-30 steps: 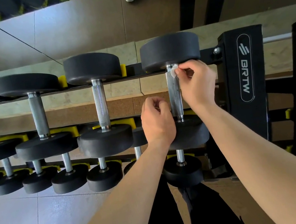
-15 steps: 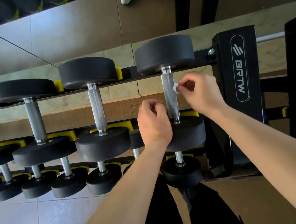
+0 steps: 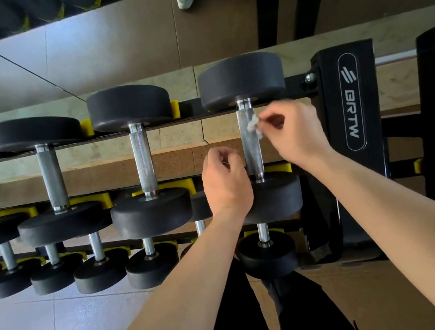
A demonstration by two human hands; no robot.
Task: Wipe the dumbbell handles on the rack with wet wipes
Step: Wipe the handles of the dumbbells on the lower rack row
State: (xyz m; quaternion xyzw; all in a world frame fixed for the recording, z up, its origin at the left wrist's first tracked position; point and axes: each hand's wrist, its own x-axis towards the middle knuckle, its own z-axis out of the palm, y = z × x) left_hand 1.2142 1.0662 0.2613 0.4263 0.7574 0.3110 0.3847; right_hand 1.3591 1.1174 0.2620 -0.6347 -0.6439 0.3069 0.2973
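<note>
Right hand [image 3: 297, 132] pinches wet wipe [image 3: 254, 128] to the end dumbbell handle [image 3: 250, 146]'s right side, near the rack upright [image 3: 361, 173]; left hand [image 3: 225, 183], fingers curled empty, flanks its left.

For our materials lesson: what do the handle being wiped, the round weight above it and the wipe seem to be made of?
The handle looks like steel: bright, silvery, finely cross-hatched. The weight seems rubber-coated: matte black, no shine. The wipe is thin white cloth or paper, crumpled in the right hand's pinch.
</note>
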